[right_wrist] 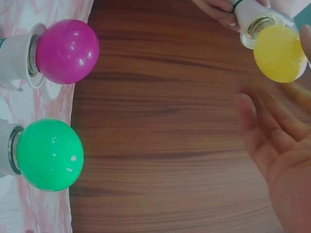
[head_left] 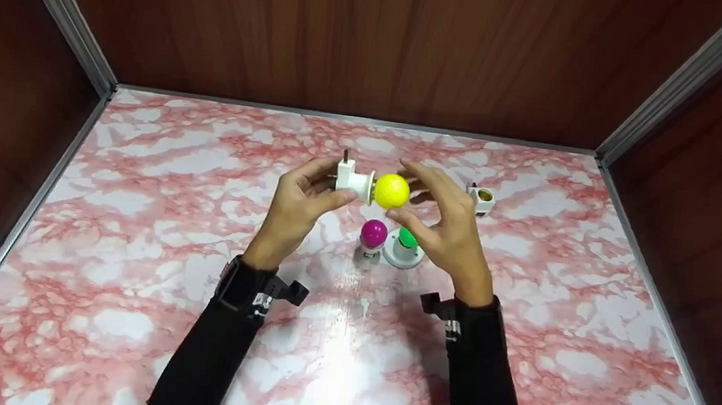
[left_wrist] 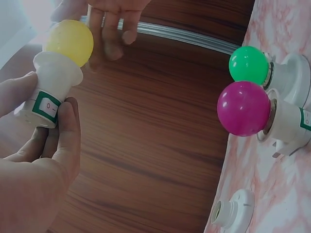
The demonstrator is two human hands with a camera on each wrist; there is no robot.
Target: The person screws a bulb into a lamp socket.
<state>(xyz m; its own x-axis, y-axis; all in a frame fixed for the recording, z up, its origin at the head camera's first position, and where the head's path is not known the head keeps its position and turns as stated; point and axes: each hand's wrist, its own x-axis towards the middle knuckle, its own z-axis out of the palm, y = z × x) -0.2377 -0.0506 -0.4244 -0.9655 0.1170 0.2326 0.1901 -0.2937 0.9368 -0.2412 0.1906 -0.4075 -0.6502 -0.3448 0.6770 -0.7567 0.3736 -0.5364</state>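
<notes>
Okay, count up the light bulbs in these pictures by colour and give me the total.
Yellow bulb: 1
Magenta bulb: 1
Green bulb: 1
Total: 3 bulbs

Yellow bulb [right_wrist: 279, 54] at a white socket [right_wrist: 250, 13] — hands [right_wrist: 286, 155] close by, magenta bulb [right_wrist: 68, 52], green bulb [right_wrist: 50, 155] in white holders [right_wrist: 13, 57]

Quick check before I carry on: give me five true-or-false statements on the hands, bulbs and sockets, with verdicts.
1. The left hand holds a white socket. True.
2. In the head view, an empty socket appears right of the right hand. True.
3. The yellow bulb rests on the table. False: it is raised, at the mouth of the white socket.
4. The green bulb sits in a round-based socket. True.
5. The right hand holds the purple bulb. False: that bulb is in its own socket.
</notes>
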